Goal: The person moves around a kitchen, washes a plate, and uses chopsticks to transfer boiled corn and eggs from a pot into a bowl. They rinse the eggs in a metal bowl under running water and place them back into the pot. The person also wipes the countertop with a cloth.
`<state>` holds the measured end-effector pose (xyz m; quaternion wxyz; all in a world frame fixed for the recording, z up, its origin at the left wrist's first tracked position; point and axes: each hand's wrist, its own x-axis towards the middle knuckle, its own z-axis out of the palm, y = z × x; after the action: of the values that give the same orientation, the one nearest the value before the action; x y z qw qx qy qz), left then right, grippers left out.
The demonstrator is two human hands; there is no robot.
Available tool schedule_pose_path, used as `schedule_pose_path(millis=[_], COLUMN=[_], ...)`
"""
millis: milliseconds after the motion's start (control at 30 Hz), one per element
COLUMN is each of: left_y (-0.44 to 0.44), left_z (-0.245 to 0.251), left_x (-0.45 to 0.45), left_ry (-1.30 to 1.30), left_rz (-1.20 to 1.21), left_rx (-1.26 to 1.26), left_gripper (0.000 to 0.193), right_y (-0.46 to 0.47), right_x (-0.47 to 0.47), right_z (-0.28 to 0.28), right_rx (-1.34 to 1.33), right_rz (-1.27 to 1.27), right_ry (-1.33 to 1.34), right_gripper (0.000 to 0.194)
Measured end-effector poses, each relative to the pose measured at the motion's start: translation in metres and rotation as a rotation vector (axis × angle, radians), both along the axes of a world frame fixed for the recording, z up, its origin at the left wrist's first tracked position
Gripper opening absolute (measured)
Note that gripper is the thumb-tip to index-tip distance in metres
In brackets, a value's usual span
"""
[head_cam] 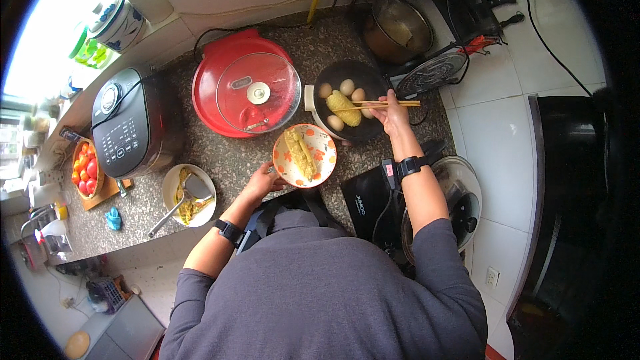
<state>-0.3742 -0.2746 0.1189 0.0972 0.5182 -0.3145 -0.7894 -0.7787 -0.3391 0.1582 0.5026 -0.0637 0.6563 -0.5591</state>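
Observation:
My right hand [391, 114] holds a pair of wooden chopsticks [407, 103] over a dark round pan [370, 71]. Their tips reach a piece of corn on the cob [345, 108] in the pan; whether they grip it I cannot tell. Several brown eggs [346, 87] lie around the corn. At the rim of a plate with orange fruit patterns [327, 160], my left hand [265, 180] holds its left front side. On this plate rests another piece of corn [300, 154]. The plate is just to the front left of the pan.
A glass lid [280, 77] rests on a red round appliance [205, 105] left of the pan. Further left stand a white bowl [170, 187] with food and a turner [167, 220], a black cooker [120, 125] and a basket of tomatoes [87, 170]. A pot [382, 45] stands behind the pan.

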Motion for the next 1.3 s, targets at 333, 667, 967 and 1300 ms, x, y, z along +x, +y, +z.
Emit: schedule_pose_path(millis=[333,667,967,1300], left_y=[0.001,-0.001,-0.016,-0.017], left_z=[0.007,-0.012,-0.033,-0.014], left_x=[0.000,0.001,-0.008,0.009], left_ry=[0.001,-0.029,-0.037,-0.052], left_rz=[0.014,-0.032,-0.110,-0.172], left_rx=[-0.012,-0.048,-0.119,-0.145], left_gripper=[0.056,0.060,0.057,0.054], right_y=[0.009,0.036,0.111,0.133], right_x=[-0.004,0.009,0.086,0.157], right_z=[0.003,0.026,0.040,-0.005], right_rx=[-0.011,-0.206,-0.191,-0.047], right_rz=[-0.111,-0.235,-0.221,-0.338], right_ry=[-0.062,-0.219,-0.283,-0.069], right_gripper=[0.041,0.040,0.040,0.040])
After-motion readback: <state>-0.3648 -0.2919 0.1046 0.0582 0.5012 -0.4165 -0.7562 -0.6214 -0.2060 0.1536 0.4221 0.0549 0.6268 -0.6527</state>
